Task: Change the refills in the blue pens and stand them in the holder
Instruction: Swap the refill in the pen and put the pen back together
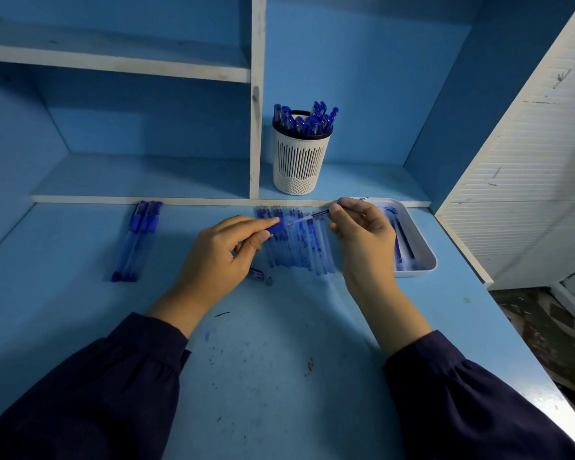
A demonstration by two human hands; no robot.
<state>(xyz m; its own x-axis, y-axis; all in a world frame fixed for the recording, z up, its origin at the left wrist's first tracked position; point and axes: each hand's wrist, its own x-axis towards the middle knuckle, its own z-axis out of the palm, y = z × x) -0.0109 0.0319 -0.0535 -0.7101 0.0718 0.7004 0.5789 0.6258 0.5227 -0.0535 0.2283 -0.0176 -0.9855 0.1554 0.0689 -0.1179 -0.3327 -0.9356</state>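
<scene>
My left hand (224,252) grips a blue pen barrel (277,228) by its grip end, above the desk. My right hand (362,232) pinches a thin refill (309,217) whose left end is at the barrel's mouth. Under both hands lies a row of several refills (296,244) on the desk. A white slatted holder (301,157) with several blue pens stands on the low shelf behind. Two or three capped blue pens (136,240) lie at the left. A pen cap (255,273) and a small metal tip (270,280) lie near my left wrist.
A white tray (422,247) with used refills sits at the right, partly behind my right hand. A white shelf divider (256,94) rises left of the holder. The desk's right edge (498,303) drops to the floor beside a white louvred panel.
</scene>
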